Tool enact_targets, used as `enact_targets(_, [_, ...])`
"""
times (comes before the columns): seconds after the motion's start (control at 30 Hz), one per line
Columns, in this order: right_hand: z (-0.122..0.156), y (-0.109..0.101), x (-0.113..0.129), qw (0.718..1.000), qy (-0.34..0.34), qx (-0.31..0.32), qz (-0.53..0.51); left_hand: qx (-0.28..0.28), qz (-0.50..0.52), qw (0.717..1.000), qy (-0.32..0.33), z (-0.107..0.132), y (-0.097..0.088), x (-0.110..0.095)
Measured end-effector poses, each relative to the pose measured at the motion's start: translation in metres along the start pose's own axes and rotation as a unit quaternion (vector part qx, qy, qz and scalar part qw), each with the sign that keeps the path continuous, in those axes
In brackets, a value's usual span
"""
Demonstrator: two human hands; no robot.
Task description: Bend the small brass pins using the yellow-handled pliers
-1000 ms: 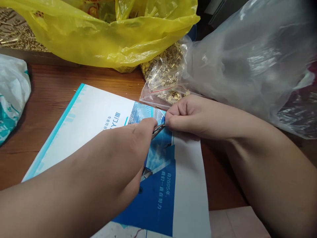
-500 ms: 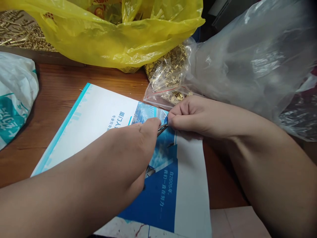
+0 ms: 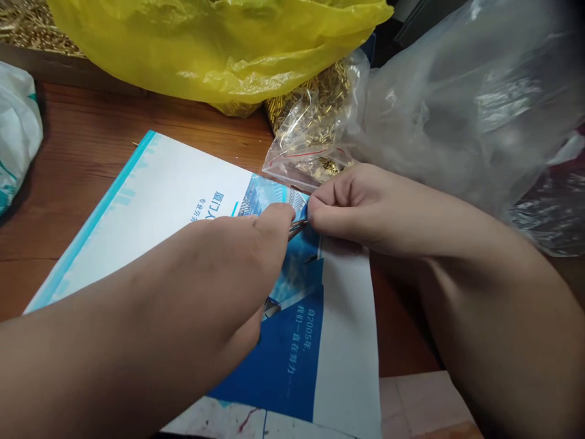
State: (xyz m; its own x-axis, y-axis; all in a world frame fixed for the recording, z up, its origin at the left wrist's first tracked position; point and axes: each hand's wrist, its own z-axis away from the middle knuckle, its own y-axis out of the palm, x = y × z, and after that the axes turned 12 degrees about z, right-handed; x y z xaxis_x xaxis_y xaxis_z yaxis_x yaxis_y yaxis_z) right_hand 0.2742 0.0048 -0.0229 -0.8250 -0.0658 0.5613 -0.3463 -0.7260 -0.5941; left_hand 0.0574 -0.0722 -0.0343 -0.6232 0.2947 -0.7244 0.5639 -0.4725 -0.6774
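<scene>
Two bare hands at work, head view, as seen from where I stand. Left hand [image 3: 233,262]: fingers wrapped round a slim metal tool [image 3: 298,227], of which only a short length shows past the thumb; it sits above a printed brochure [image 3: 347,323], between the hands, its tip meeting the right fingertips. Right hand [image 3: 354,204]: thumb pressed to the curled forefinger at that tip; what, if anything, is pinched there I cannot tell. Brochure lies aslant on a wooden table [image 3: 91,128]. Just beyond the right hand: a clear zip bag [image 3: 292,164] of small gold-coloured pieces, a cloudy plastic bag [image 3: 425,103] beside it. Farther back, a yellow bag [image 3: 205,61]; at left, a white-and-green bag [image 3: 16,128].
</scene>
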Motion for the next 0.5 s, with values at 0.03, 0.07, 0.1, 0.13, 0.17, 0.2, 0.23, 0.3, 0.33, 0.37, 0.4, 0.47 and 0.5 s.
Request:
enact_targets(0.03, [0.0006, 0.0004, 0.0002, 1.0, -0.004, -0.001, 0.0, 0.008, 0.007, 1.0, -0.004, -0.0013, -0.001, -0.0014])
enact_targets(0.07, [0.001, 0.0006, 0.0002, 1.0, -0.006, 0.0, 0.0, 0.019, 0.017, 1.0, -0.01, -0.0028, -0.002, -0.003])
enact_targets(0.1, [0.0014, 0.0006, -0.0001, 1.0, -0.008, 0.004, 0.0, 0.025, 0.028, 0.999, -0.015, -0.0042, -0.0028, -0.0046])
enact_targets(0.13, [0.0016, 0.0005, -0.0005, 1.0, -0.01, 0.008, -0.002, 0.03, 0.038, 0.999, -0.021, -0.0055, -0.0034, -0.0062])
enact_targets(0.17, [0.0016, 0.0001, -0.0011, 1.0, -0.013, 0.012, -0.006, 0.032, 0.044, 0.998, -0.025, -0.0067, -0.0038, -0.0074])
enact_targets(0.2, [0.0016, -0.0003, -0.0017, 1.0, -0.018, 0.017, -0.012, 0.032, 0.046, 0.998, -0.028, -0.0076, -0.0039, -0.0083])
enact_targets(0.23, [0.0015, -0.0008, -0.0024, 0.999, -0.023, 0.023, -0.019, 0.031, 0.044, 0.998, -0.029, -0.0083, -0.0039, -0.0088])
enact_targets(0.3, [0.0015, -0.002, -0.0033, 0.999, -0.031, 0.033, -0.03, 0.029, 0.04, 0.998, -0.03, -0.0089, -0.0033, -0.009])
enact_targets(0.33, [0.0015, -0.0026, -0.0035, 0.998, -0.033, 0.037, -0.034, 0.027, 0.04, 0.998, -0.031, -0.0087, -0.003, -0.0089])
enact_targets(0.37, [0.0016, -0.0031, -0.0035, 0.998, -0.034, 0.04, -0.036, 0.02, 0.041, 0.998, -0.033, -0.0085, -0.0027, -0.0089])
enact_targets(0.4, [0.0017, -0.0035, -0.0034, 0.998, -0.035, 0.041, -0.039, 0.012, 0.044, 0.998, -0.035, -0.0081, -0.0025, -0.009])
enact_targets(0.47, [0.0014, -0.0039, -0.0031, 0.998, -0.034, 0.043, -0.044, -0.002, 0.048, 0.998, -0.036, -0.0073, -0.0023, -0.0091])
enact_targets(0.5, [0.0011, -0.0038, -0.0029, 0.997, -0.033, 0.043, -0.046, -0.005, 0.05, 0.998, -0.033, -0.0069, -0.0023, -0.009])
